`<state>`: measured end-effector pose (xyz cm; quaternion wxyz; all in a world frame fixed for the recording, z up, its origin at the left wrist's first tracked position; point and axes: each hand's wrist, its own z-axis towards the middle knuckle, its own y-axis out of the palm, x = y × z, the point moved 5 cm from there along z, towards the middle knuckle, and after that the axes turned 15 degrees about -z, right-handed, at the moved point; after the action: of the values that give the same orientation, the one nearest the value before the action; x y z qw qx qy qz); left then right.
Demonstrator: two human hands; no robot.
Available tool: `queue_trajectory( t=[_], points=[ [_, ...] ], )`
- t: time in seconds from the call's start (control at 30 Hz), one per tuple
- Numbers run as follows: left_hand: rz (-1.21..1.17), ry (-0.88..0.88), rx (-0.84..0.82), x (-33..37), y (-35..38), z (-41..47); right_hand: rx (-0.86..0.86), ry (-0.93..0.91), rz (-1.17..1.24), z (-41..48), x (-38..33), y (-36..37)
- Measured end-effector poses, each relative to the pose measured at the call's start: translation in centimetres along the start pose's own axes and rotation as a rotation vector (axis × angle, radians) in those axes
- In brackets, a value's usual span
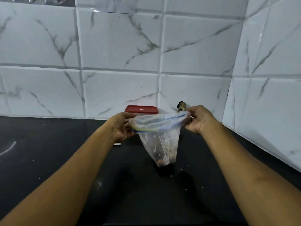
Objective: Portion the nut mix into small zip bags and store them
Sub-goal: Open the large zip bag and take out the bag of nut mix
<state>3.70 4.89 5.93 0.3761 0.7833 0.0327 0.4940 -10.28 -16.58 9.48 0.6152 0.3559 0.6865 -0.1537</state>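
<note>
Since both hands, left (121,128) and right (197,119), pinch the zip bag (158,137) by its mouth above the bench (48,152), it looks floppy, light, bottom-heavy with nuts, so grab the stiffer zip strip.

Zip bag (158,141) w/ nut mix (blurred) between both hands, above dark counter (48,160).

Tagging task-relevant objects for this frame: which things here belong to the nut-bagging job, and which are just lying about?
Job:
- zip bag, its mouth gripped by the left hand and right hand
- nut mix in its bottom
- red-lidded container, probably

Lying about:
- brass fitting on the wall
- white scrap and crumbs on the counter
</note>
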Motion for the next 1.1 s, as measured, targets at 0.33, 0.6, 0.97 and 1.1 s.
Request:
queue_trajectory(
  t=[0.33,0.6,0.97,1.1],
  points=[
    [0.822,0.430,-0.022,3.1,0.8,0.4,0.185,-0.303,-0.919,-0.8,-1.6,-2.3],
    [1.428,0.502,-0.239,0.9,8.4,1.0,-0.154,-0.048,-1.077,-3.6,3.7,0.4],
    [0.999,0.072,-0.256,-0.5,7.3,0.5,-0.178,-0.006,-0.162,-2.5,5.1,3.4],
    [0.844,0.124,-0.192,-0.7,6.4,0.7,-0.183,0.016,-0.107,-2.2,5.3,4.5]
  ],
)
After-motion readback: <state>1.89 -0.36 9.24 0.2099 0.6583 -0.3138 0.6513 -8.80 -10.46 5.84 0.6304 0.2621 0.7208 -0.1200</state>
